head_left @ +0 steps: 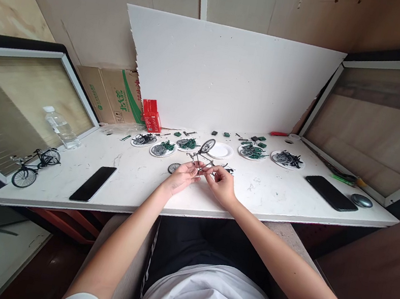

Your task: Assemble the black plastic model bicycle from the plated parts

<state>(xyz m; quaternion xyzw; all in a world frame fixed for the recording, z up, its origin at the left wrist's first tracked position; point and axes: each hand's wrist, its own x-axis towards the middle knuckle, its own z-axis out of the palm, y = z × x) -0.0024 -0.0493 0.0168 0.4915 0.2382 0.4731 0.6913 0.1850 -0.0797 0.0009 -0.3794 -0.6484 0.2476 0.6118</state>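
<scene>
Above the middle of the white table (147, 186), a small model bicycle frame with a spoked wheel (207, 146) attached is held between both hands. My left hand (181, 177) pinches it from the left. My right hand (221, 184) has its fingers closed on the right side of the same piece. A loose wheel (173, 167) lies beside my left hand. Just behind the hands is a white plate (222, 151). Small dark parts lie partly hidden behind my right hand.
Plates of dark and green parts (163, 149) line the back. A finished model bicycle (36, 167), bottle (60, 127) and phone (93, 184) are left; another phone (330, 193) and a mouse (362, 200) are right. A red box (152, 116) stands behind.
</scene>
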